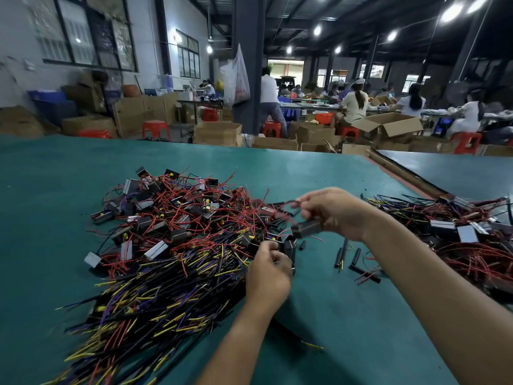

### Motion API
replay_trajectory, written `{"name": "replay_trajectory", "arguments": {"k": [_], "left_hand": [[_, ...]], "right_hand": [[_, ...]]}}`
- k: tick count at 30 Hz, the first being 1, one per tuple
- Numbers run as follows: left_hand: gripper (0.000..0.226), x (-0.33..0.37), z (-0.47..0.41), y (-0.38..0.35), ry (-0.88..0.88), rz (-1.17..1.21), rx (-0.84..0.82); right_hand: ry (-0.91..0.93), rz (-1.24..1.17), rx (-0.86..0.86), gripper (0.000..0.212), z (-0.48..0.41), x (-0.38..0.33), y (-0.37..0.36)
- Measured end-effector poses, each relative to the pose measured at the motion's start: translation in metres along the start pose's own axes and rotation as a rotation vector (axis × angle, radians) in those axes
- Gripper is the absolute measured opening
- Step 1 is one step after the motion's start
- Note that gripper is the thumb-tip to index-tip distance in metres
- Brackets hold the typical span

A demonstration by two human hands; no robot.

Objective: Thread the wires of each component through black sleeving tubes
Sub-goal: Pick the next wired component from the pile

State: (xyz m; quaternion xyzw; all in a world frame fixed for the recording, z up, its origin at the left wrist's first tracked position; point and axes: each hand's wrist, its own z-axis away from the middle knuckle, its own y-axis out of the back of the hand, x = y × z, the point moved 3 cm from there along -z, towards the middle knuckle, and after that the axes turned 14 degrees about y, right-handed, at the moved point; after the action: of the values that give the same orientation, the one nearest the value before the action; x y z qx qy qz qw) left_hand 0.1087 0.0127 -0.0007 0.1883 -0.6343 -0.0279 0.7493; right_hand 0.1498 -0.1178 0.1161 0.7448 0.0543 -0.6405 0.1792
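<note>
Left hand [268,273], right hand [333,212] grip components [306,228]; open box [388,125] contents hidden.

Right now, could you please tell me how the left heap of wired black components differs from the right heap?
The left heap of wired components sprawls wider across the table; the right heap shows less, cut off by the right frame edge. The left heap shows many yellow and purple wire ends near the camera; the right heap looks mostly red. Both hold black box components with red wires on the green table.
</note>
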Motion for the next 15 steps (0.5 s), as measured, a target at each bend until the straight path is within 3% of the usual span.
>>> {"name": "replay_trajectory", "arguments": {"k": [3,6,10,15], "left_hand": [[0.017,0.004,-0.002,0.003,0.198,0.445,-0.159],[0.027,0.01,-0.002,0.007,0.343,0.717,-0.287],[0.024,0.012,-0.002,0.015,0.357,0.831,-0.26],[0.019,0.015,0.002,0.019,0.297,0.82,-0.144]], "right_hand": [[-0.009,-0.015,-0.171,0.021,0.014,0.007,-0.002],[0.017,0.053,-0.311,0.019,0.028,0.017,-0.005],[0.048,0.245,-0.444,0.016,0.047,0.043,-0.008],[-0.004,0.094,-0.576,0.014,0.071,0.072,-0.002]]}}
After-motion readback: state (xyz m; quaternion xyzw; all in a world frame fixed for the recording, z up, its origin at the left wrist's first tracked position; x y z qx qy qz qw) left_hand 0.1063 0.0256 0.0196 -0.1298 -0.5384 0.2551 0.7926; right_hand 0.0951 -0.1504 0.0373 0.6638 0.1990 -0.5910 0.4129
